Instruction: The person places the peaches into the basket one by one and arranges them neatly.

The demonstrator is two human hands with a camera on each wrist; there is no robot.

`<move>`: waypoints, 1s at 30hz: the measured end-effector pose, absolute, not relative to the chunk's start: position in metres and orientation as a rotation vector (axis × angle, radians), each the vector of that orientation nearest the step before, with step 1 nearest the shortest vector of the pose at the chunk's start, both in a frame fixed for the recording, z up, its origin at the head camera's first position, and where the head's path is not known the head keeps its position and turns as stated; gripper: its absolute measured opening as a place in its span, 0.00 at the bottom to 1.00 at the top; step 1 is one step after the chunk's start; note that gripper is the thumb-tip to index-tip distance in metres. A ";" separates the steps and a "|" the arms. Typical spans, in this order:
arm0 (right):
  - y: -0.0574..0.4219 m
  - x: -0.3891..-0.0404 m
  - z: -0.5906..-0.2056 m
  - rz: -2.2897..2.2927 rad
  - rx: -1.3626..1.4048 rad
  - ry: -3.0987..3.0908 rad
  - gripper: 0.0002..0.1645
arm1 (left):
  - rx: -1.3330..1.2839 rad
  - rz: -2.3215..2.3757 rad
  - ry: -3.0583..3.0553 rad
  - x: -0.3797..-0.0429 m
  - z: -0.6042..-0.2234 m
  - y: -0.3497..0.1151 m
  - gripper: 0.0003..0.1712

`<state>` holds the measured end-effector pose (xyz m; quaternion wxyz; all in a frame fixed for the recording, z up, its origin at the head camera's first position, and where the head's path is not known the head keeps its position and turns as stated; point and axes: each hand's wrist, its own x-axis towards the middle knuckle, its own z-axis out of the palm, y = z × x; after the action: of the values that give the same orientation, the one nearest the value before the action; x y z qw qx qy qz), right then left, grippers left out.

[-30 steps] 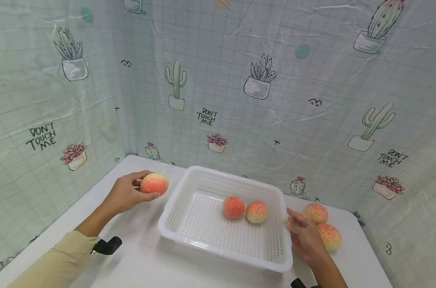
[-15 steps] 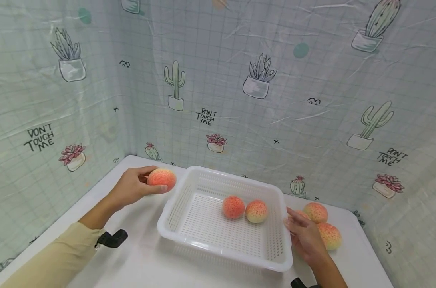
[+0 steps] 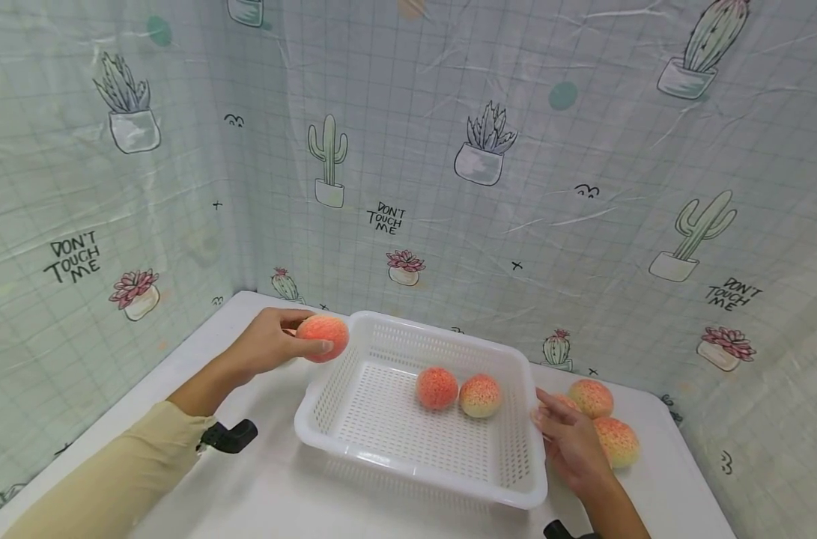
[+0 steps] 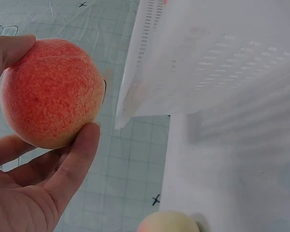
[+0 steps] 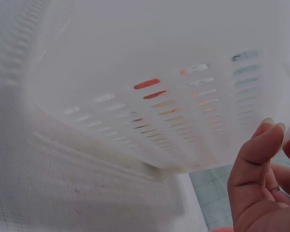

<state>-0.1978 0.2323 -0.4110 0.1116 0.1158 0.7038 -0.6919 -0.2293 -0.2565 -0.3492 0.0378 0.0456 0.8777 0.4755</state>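
Observation:
My left hand (image 3: 269,344) grips a red-yellow peach (image 3: 323,338) between thumb and fingers, raised at the left rim of a white perforated plastic basket (image 3: 408,479). In the left wrist view this peach (image 4: 53,96) shows its red side, with the basket wall (image 4: 222,63) to its right. Two more peaches lie in the basket, a redder one (image 3: 437,388) and a yellower one (image 3: 481,396). My right hand (image 3: 573,442) holds the basket's right rim; in the right wrist view its curled fingers (image 5: 256,164) meet the rim's edge.
Outside the basket on the right, peaches (image 3: 591,398) (image 3: 618,442) lie beside my right hand, one partly hidden behind it. Another pale peach (image 4: 169,223) sits on the white table (image 3: 260,486) below my left hand. A cactus-print sheet (image 3: 408,150) walls in the table.
My left hand has carried the peach rightward, from beside the basket to its left rim. My right hand and the basket have stayed in place.

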 end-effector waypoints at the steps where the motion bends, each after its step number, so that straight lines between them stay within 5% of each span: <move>1: 0.232 -0.198 -0.411 -2.033 0.339 2.068 0.36 | 0.142 1.457 2.686 -0.230 -0.348 -0.255 0.37; 30: 0.232 -0.196 -0.412 -2.008 0.342 2.089 0.37 | 0.273 1.437 2.616 -0.246 -0.341 -0.210 0.33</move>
<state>-0.1958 0.2320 -0.4122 0.1116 0.1164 0.7114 -0.6840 -0.2456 -0.2102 -0.3412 0.0722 0.0910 0.8705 0.4784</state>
